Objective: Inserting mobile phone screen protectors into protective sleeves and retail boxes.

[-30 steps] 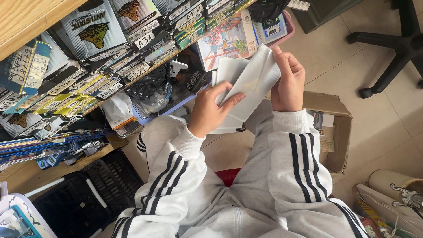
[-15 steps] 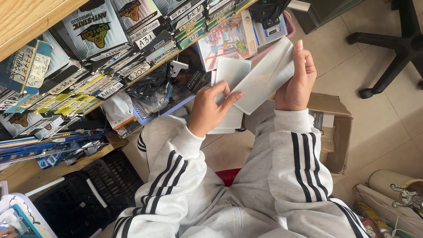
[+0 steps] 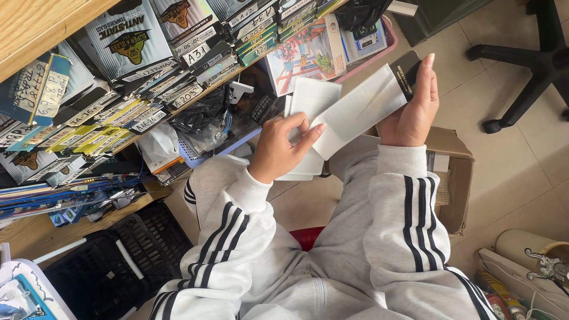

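Observation:
My right hand (image 3: 413, 105) grips a long flat white packet (image 3: 361, 109) with a black end, held slantwise above my knees. My left hand (image 3: 283, 146) holds a stack of similar white packets (image 3: 311, 101) upright, thumb resting on the lower end of the long packet. Both arms wear grey sleeves with black stripes. The packets hide part of what lies on the floor behind them.
A wooden shelf (image 3: 35, 24) at the left is crammed with stacked flat boxes (image 3: 130, 41). A brown cardboard box (image 3: 453, 172) stands by my right knee. A black crate (image 3: 112, 266) sits at lower left; an office chair base (image 3: 527, 65) is at upper right.
My right hand has drawn the long white packet out from the stack and up to the right, so its black end now shows. The left hand stayed nearly in place.

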